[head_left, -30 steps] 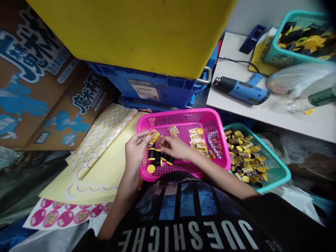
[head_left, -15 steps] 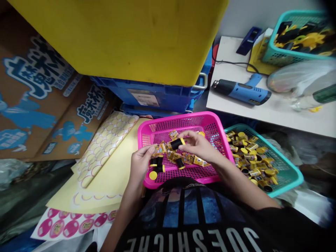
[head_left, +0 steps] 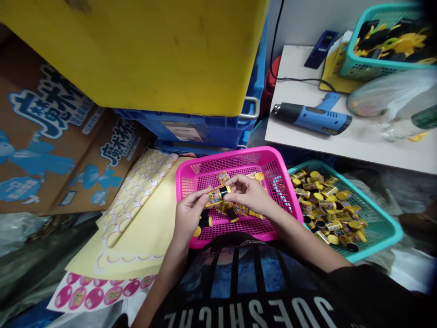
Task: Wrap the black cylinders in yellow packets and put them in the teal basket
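Over the pink basket [head_left: 218, 161], my left hand [head_left: 190, 213] pinches a yellow printed wrapper sleeve [head_left: 214, 197] between thumb and fingers. My right hand [head_left: 251, 197] grips the yellow-capped end of a small black tube [head_left: 224, 191]. The tube's other end lies within the sleeve, only a short black band showing beside the cap. Below the hands, the basket holds several loose yellow wrappers [head_left: 223, 176], another black tube [head_left: 232, 214] and a yellow cap [head_left: 259, 176]. My left hand partly hides more black tubes near the basket's left side.
A teal basket [head_left: 382, 228] full of wrapped tubes stands at the right. On the white table lies a blue heat gun [head_left: 312, 119], near a second teal basket [head_left: 372, 68] of black and yellow parts. Stacked yellow and blue crates [head_left: 198, 132] rise ahead; sticker sheets [head_left: 136, 200] lie left.
My hands have come together, and the black tube, held apart from the sleeve before, is now mostly inside it. The view has shifted slightly.
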A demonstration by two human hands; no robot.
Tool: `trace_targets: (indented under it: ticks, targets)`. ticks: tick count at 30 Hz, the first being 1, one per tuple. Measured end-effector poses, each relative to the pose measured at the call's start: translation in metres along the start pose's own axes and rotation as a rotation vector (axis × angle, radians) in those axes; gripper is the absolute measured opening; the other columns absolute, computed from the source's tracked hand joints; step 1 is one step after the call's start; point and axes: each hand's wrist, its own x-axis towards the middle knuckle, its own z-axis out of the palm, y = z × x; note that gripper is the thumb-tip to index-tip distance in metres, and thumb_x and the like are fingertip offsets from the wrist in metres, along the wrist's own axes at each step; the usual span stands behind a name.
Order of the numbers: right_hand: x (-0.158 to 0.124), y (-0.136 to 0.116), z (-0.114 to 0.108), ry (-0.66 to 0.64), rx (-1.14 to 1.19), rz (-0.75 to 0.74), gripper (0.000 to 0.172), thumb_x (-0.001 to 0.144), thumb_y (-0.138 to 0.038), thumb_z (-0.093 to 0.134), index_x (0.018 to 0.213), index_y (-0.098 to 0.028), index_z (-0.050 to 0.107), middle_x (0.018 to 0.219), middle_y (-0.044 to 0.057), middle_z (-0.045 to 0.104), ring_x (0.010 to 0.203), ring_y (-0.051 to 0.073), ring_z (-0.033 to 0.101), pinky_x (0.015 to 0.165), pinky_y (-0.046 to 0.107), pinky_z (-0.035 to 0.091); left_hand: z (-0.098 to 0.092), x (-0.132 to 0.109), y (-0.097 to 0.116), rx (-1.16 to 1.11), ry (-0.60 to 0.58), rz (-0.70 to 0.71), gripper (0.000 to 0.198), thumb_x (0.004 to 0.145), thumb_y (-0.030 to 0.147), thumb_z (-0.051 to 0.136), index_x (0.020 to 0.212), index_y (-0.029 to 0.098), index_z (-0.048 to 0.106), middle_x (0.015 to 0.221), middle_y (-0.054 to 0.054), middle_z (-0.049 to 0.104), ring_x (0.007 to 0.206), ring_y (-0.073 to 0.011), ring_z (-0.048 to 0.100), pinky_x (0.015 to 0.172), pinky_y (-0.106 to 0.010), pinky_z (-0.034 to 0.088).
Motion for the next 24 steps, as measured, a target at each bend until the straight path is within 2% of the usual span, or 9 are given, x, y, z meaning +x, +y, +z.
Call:
trace_targets:
  ticks: [3, 5, 9, 13, 19, 24]
  targets:
    - [-0.004, 0.005, 0.003, -0.018, 0.052, -0.026, 0.04, 0.059, -0.03, 0.086, 0.089, -0.019, 0.062, 0.067, -0.005, 0.057, 0.059, 0.009, 0.052, 0.056, 0.024, 0.043, 0.005, -0.002, 0.01, -0.025, -0.089, -0.021, 0.035, 0.066, 0.034, 0.08, 0.096, 0.019, 0.073, 0.096, -0.008, 0.076, 0.086, -0.0224, 0.071, 0.078, -0.035, 0.058]
    - [-0.008, 0.008, 0.005, -0.063, 0.159, -0.021, 0.035, 0.066, -0.036, 0.082, 0.091, -0.02, 0.063, 0.072, -0.004, 0.059, 0.061, 0.009, 0.054, 0.059, 0.024, 0.046, 0.008, -0.004, 0.014, -0.039, -0.12, -0.031, 0.035, 0.062, 0.029, 0.082, 0.094, 0.019, 0.071, 0.096, -0.007, 0.076, 0.088, -0.0223, 0.071, 0.079, -0.035, 0.058]
    - [-0.013, 0.016, 0.01, -0.16, 0.453, 0.071, 0.037, 0.077, -0.045, 0.072, 0.105, -0.023, 0.063, 0.089, 0.0, 0.062, 0.07, 0.009, 0.057, 0.061, 0.022, 0.049, 0.016, -0.007, 0.013, -0.084, -0.138, -0.038, 0.029, 0.066, 0.027, 0.079, 0.094, 0.02, 0.072, 0.1, -0.007, 0.075, 0.092, -0.0209, 0.069, 0.081, -0.034, 0.057]
    - [-0.015, 0.022, 0.014, -0.232, 0.642, 0.162, 0.042, 0.075, -0.049, 0.073, 0.105, -0.021, 0.06, 0.085, 0.0, 0.062, 0.066, 0.009, 0.057, 0.06, 0.022, 0.052, 0.023, -0.007, 0.009, -0.105, -0.131, -0.032, 0.028, 0.066, 0.027, 0.079, 0.092, 0.02, 0.072, 0.097, -0.006, 0.074, 0.088, -0.0189, 0.069, 0.079, -0.032, 0.056]
    - [-0.011, 0.023, 0.006, -0.181, 0.609, 0.111, 0.041, 0.069, -0.045, 0.079, 0.095, -0.02, 0.059, 0.081, -0.002, 0.062, 0.061, 0.007, 0.059, 0.058, 0.021, 0.053, 0.03, -0.008, 0.018, -0.069, -0.126, -0.025, 0.027, 0.064, 0.024, 0.079, 0.088, 0.019, 0.069, 0.09, -0.003, 0.072, 0.083, -0.0173, 0.068, 0.076, -0.03, 0.056]
    - [-0.011, 0.017, -0.003, -0.233, 0.62, 0.107, 0.041, 0.069, -0.043, 0.08, 0.095, -0.02, 0.058, 0.082, -0.002, 0.062, 0.069, 0.009, 0.061, 0.063, 0.022, 0.053, 0.041, -0.01, 0.026, -0.032, -0.152, -0.04, 0.031, 0.06, 0.024, 0.08, 0.089, 0.02, 0.069, 0.088, -0.003, 0.071, 0.081, -0.0182, 0.068, 0.072, -0.031, 0.057]
